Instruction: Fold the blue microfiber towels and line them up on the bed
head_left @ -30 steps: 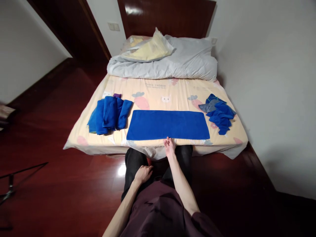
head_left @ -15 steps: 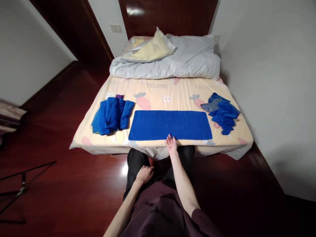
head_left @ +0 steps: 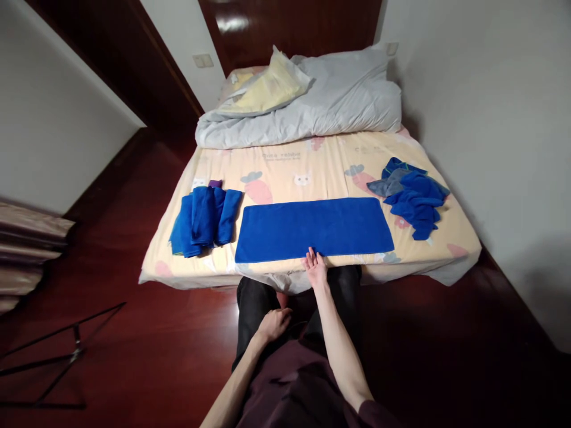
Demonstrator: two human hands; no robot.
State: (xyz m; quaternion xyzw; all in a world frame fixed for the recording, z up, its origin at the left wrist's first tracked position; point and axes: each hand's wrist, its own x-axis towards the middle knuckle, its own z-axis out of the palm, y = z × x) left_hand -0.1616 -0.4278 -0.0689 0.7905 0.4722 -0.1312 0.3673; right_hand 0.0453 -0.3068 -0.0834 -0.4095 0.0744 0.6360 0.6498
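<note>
Your right hand (head_left: pixel 316 270) is open, palm up, fingertips at the flat blue towel (head_left: pixel 316 229)'s 6 o'clock edge. Left hand (head_left: pixel 274 324) rests on your lap, fingers bent; can't tell if closed. Towel's spread on the bed (head_left: pixel 307 191). From it: folded blue towels (head_left: pixel 203 217) at 9, crumpled cloths (head_left: pixel 417 202) at 3, grey duvet (head_left: pixel 348 92) at 12.

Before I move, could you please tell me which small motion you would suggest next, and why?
Perhaps raise the left hand to the near edge of the flat blue cloth: the right hand is at that edge, palm up, while the left rests by the thigh, away from the cloth.
</note>
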